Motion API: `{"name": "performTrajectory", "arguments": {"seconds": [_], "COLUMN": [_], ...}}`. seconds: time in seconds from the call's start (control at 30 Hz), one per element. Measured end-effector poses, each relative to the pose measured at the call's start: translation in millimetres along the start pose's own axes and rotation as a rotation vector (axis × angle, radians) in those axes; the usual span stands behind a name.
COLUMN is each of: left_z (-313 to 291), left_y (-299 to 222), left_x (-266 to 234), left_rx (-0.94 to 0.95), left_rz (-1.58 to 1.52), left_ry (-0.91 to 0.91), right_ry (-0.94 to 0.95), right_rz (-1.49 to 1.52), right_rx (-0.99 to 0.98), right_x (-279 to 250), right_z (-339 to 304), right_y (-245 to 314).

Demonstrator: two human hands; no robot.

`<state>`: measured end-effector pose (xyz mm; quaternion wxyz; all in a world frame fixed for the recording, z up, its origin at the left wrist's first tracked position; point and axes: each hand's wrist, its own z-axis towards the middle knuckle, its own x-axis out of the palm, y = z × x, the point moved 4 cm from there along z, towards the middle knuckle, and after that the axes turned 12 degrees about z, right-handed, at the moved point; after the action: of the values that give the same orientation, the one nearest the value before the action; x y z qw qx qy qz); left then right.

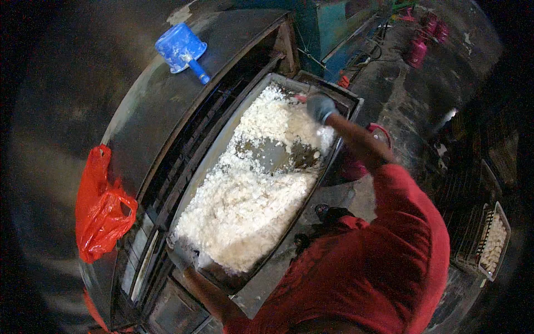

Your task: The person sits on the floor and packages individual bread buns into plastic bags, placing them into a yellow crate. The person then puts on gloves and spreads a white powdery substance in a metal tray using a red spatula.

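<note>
A long metal tray lies slanted before me, filled with loose white crumbly pieces. A patch of its bottom shows through near the middle. Over the tray's far right end is my right hand in a grey glove, blurred and rounded as if closed. A small red bit shows beside its fingers; what the hand grips cannot be made out. My left hand is at the tray's near left corner, by the rim. It is dark and smeared there, so its fingers are not clear.
On the dark curved surface to the left sit a blue scoop-like cup with a handle and a red plastic bag. A pink container stands right of the tray. Farther right is a crate with pale pieces. Pink items stand far right.
</note>
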<state>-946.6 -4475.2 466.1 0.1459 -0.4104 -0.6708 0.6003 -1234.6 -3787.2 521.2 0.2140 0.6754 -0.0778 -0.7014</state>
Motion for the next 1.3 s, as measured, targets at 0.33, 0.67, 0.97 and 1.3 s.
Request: {"name": "performTrajectory", "arguments": {"seconds": [0.33, 0.67, 0.97, 1.3], "left_z": [12.9, -23.0, -50.6, -7.1], "left_y": [-0.4, -32.9, -91.4, -17.3], "left_x": [4.1, 34.9, 101.4, 32.5], "left_rx": [0.197, 0.718, 0.275, 0.794], "left_rz": [0.235, 0.339, -0.322, 1.875], "left_ry": [0.008, -0.231, 0.509, -0.187], "right_ry": [-0.283, 0.213, 0.255, 0.209], "right_rz": [0.601, 0.693, 0.158, 0.088], "right_rx": [0.168, -0.206, -0.077, -0.219], "right_x": [7.1, 79.7, -17.2, 74.9], "right_z": [-49.7, -29.1, 9.1, -64.3], "right_y": [3.2, -5.6, -110.9, 11.6]}}
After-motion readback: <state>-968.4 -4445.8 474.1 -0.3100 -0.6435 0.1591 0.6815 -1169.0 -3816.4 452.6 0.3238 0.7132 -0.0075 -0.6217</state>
